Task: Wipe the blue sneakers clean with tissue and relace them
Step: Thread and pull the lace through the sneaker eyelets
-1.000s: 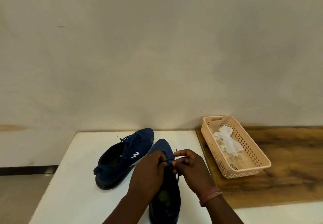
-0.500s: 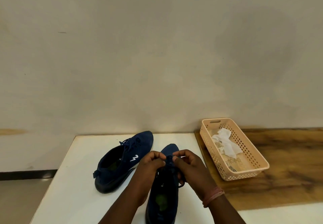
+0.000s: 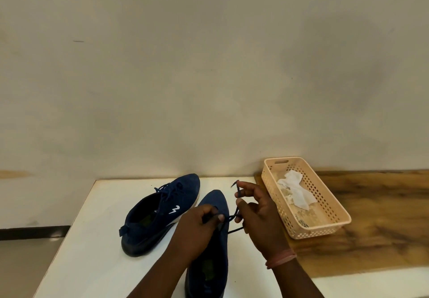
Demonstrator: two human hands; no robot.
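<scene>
Tissue [image 3: 296, 192] lies crumpled in basket [image 3: 329, 224]; left hand [image 3: 197, 230] and right hand [image 3: 260, 214] each pinch lace [image 3: 233, 216].

Basket [image 3: 329, 225] right of sneakers [image 3: 162, 207]

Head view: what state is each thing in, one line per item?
Far sneaker: laced, lying tilted on the white table.
Near sneaker: upright, being laced.
Lace: loose, pulled up from the near sneaker.
Left hand: pinches the lace.
Right hand: pinches the lace end, raised.
Basket: holds crumpled tissue.
</scene>
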